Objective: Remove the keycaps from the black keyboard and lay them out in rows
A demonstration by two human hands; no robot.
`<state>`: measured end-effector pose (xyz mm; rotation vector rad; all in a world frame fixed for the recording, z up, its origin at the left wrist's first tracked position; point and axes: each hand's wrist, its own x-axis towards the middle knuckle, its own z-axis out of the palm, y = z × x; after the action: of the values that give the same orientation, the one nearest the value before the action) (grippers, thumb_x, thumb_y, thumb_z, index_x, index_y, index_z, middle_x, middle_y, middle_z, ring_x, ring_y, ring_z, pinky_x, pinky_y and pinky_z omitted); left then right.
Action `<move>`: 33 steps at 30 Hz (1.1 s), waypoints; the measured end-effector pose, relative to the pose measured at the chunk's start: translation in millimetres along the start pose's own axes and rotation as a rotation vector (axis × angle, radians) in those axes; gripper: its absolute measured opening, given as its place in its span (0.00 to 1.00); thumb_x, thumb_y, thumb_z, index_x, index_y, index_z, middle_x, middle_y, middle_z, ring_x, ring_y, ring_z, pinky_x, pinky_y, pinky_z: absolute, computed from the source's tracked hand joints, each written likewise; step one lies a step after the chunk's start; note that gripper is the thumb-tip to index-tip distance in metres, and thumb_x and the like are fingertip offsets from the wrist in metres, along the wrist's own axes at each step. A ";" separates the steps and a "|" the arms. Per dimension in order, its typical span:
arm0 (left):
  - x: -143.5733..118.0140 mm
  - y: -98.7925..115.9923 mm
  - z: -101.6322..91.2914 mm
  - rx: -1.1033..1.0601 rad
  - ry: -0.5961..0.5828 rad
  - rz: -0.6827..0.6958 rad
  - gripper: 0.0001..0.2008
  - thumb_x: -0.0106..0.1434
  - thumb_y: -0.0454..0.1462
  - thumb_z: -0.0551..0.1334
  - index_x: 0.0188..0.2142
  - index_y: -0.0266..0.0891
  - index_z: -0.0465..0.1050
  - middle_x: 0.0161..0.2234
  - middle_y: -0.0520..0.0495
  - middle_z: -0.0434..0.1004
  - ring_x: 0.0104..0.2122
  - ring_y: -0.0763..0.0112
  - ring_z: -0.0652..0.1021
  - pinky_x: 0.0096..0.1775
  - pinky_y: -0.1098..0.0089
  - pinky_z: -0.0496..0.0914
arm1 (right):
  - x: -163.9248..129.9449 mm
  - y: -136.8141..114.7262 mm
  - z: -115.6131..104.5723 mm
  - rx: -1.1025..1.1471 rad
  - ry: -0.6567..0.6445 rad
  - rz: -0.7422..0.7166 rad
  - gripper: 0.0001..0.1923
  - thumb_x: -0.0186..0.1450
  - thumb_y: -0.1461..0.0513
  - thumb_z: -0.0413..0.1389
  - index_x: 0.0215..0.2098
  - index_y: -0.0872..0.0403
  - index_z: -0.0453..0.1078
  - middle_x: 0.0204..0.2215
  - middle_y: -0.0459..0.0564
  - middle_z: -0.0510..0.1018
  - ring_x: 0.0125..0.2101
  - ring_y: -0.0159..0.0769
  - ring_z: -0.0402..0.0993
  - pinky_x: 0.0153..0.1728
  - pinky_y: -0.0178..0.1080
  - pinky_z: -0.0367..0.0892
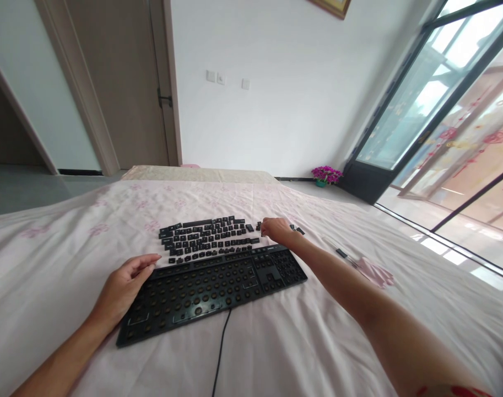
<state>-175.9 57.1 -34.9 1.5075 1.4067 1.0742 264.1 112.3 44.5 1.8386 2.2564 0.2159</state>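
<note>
A black keyboard (pixel 218 286) with its keycaps taken off lies on a pale pink sheet, its cable (pixel 220 353) running toward me. Behind it, several loose black keycaps (pixel 205 237) are laid out in rows. My left hand (pixel 125 289) rests on the keyboard's left end, fingers loosely curled against its edge. My right hand (pixel 276 230) reaches past the keyboard's right end to the far right keycaps, fingers bent down on them; whether it holds one is hidden.
The sheet-covered bed (pixel 69 264) fills the foreground. A small dark tool (pixel 342 253) lies on the sheet right of the keyboard. Beyond are a wooden door (pixel 123 82), a white wall, a pot of purple flowers (pixel 326 175) and large glass doors (pixel 441 110) at right.
</note>
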 end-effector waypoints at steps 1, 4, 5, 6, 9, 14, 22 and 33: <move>0.1 -0.7 0.0 0.000 0.000 -0.001 0.25 0.57 0.52 0.64 0.49 0.41 0.75 0.45 0.45 0.81 0.44 0.60 0.80 0.40 0.71 0.74 | -0.6 3.8 0.4 0.027 -0.008 0.022 0.09 0.64 0.58 0.57 0.41 0.48 0.77 0.42 0.48 0.80 0.40 0.38 0.77 0.34 0.33 0.63; 0.3 -2.0 -0.2 0.002 0.000 -0.011 0.26 0.57 0.52 0.64 0.49 0.41 0.74 0.45 0.44 0.80 0.44 0.59 0.80 0.40 0.71 0.74 | -1.8 11.9 3.6 0.097 -0.035 0.071 0.09 0.62 0.57 0.59 0.40 0.45 0.79 0.37 0.45 0.82 0.39 0.38 0.77 0.33 0.32 0.62; 0.2 -2.0 -0.3 0.002 -0.001 -0.016 0.26 0.57 0.52 0.64 0.50 0.41 0.74 0.45 0.44 0.81 0.44 0.59 0.80 0.40 0.70 0.74 | -2.4 12.8 5.3 0.114 -0.037 0.082 0.09 0.62 0.57 0.59 0.40 0.45 0.79 0.37 0.45 0.82 0.39 0.38 0.77 0.33 0.32 0.62; 0.0 -1.9 -0.5 0.001 -0.002 -0.020 0.26 0.57 0.52 0.63 0.50 0.41 0.74 0.45 0.45 0.81 0.44 0.59 0.80 0.40 0.70 0.74 | -3.3 12.8 7.3 0.128 -0.036 0.092 0.09 0.62 0.58 0.59 0.40 0.45 0.79 0.38 0.45 0.82 0.40 0.38 0.77 0.34 0.32 0.62; -1.0 -1.2 -1.1 0.002 -0.001 -0.020 0.25 0.57 0.52 0.63 0.50 0.41 0.74 0.45 0.45 0.80 0.44 0.59 0.80 0.39 0.71 0.74 | -8.1 9.2 12.9 0.160 -0.020 0.114 0.10 0.64 0.59 0.56 0.41 0.46 0.79 0.40 0.48 0.82 0.41 0.39 0.76 0.36 0.33 0.63; -1.0 -3.3 -1.6 -0.001 -0.003 -0.030 0.25 0.57 0.52 0.63 0.50 0.43 0.74 0.45 0.47 0.80 0.43 0.62 0.79 0.39 0.73 0.73 | -15.3 4.8 17.3 0.209 -0.015 0.108 0.11 0.62 0.60 0.58 0.42 0.47 0.79 0.42 0.50 0.81 0.43 0.41 0.76 0.39 0.34 0.63; -1.9 -1.2 -0.9 -0.007 0.005 -0.026 0.25 0.57 0.52 0.63 0.50 0.42 0.75 0.43 0.46 0.81 0.41 0.61 0.80 0.35 0.73 0.73 | -20.3 5.4 16.7 0.332 0.032 0.158 0.13 0.61 0.58 0.60 0.44 0.47 0.79 0.42 0.47 0.81 0.43 0.41 0.76 0.40 0.34 0.65; -6.9 6.3 0.0 0.003 0.023 0.002 0.25 0.58 0.52 0.63 0.49 0.40 0.75 0.40 0.45 0.82 0.36 0.62 0.80 0.32 0.73 0.72 | -93.6 -44.8 23.5 0.906 0.322 -0.060 0.10 0.61 0.59 0.61 0.40 0.51 0.80 0.36 0.47 0.81 0.37 0.36 0.77 0.42 0.36 0.69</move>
<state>-174.1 49.8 -29.4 1.5032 1.4233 1.0942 245.8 11.0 18.0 2.2228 2.9192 -0.6861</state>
